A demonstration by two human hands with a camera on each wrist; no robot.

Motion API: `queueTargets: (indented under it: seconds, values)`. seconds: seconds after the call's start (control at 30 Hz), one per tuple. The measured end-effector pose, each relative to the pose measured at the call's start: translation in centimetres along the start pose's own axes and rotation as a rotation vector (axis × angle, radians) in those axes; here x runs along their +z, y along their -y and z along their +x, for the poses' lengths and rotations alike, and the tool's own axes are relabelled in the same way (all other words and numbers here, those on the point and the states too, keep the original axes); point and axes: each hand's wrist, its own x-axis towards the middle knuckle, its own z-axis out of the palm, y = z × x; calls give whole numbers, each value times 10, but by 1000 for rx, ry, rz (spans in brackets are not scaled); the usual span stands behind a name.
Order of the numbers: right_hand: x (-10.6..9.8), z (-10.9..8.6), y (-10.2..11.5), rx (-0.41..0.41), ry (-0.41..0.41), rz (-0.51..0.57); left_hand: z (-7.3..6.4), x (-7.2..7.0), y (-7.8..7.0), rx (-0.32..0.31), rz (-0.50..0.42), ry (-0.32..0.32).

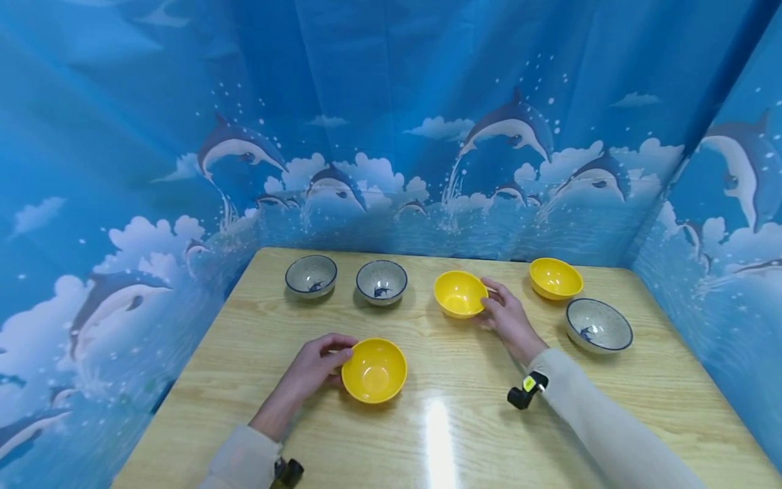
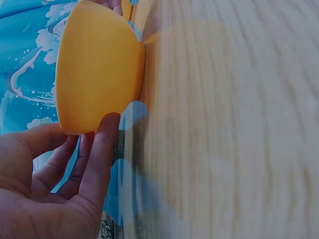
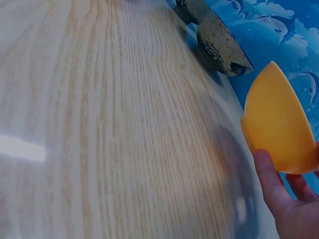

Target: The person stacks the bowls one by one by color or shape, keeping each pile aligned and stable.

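Note:
In the head view, my left hand (image 1: 314, 367) pinches the left side of a yellow bowl (image 1: 374, 371) at the middle front of the table. The left wrist view shows the thumb at this bowl's (image 2: 97, 69) rim and fingers against its outer wall; its base is at or close to the tabletop. Farther back, my right hand (image 1: 508, 319) grips the right side of a second yellow bowl (image 1: 461, 294). In the right wrist view that bowl (image 3: 276, 122) looks raised off the wood, its shadow apart from it. Both held bowls have nothing inside.
Two grey speckled bowls with dark rims, one at the far left (image 1: 311, 276) and one beside it (image 1: 381, 282), stand along the back. At the right are a third yellow bowl (image 1: 555, 278) and another grey bowl (image 1: 599, 326). A dolphin-print curtain (image 1: 391, 122) borders the wooden table (image 1: 489, 441).

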Motion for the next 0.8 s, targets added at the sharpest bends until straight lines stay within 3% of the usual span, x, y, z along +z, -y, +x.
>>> queueTargets:
  seconds: [0.8]
  values:
    - [20, -26, 6, -37, 146, -46, 0, 1, -1, -4, 17, -10]
